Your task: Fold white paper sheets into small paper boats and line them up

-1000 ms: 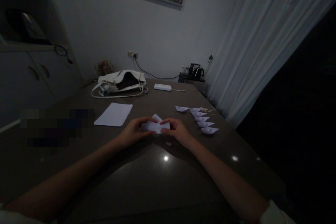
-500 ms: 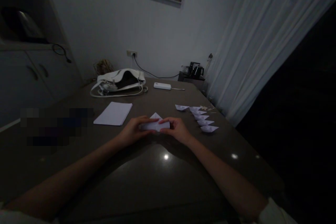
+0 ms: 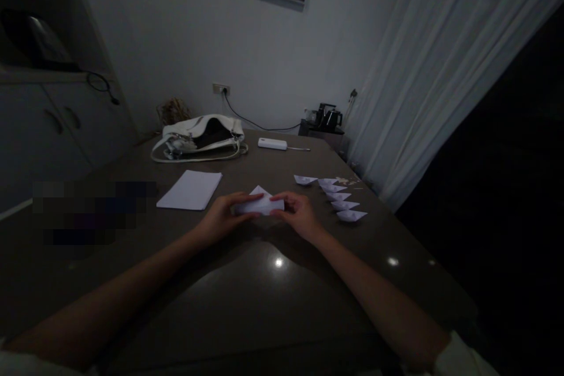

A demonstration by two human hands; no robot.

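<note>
1. One folded paper (image 3: 259,205) is held in mid-surface, straight ahead of the person, with a peak on its far side and a flat band along its near side; whether it touches the surface (image 3: 264,317) cannot be told.
2. Both hands grasp it: the left hand (image 3: 220,214) pinches its left end, the right hand (image 3: 302,215) its right end, leaving the middle exposed.
3. On the left, a gap separates the left hand from the sheets (image 3: 190,190), which lie flat, slightly askew.
4. On the right, six boats (image 3: 351,216) sit apart from the right hand, five in a slanting row and one farther left; small scraps (image 3: 341,180) lie beside the row's far end.
5. Toward the person, a broad glossy stretch of surface runs between the forearms to the near edge; the right edge slants outward past the boats.
6. Near the far edge stand a bag (image 3: 198,126), left, and a white device (image 3: 272,144) with a short cord, well beyond the paper.
7. Both forearms slant inward from the lower corners, wrists low, each index finger along the paper's far side and each thumb along its near side.
</note>
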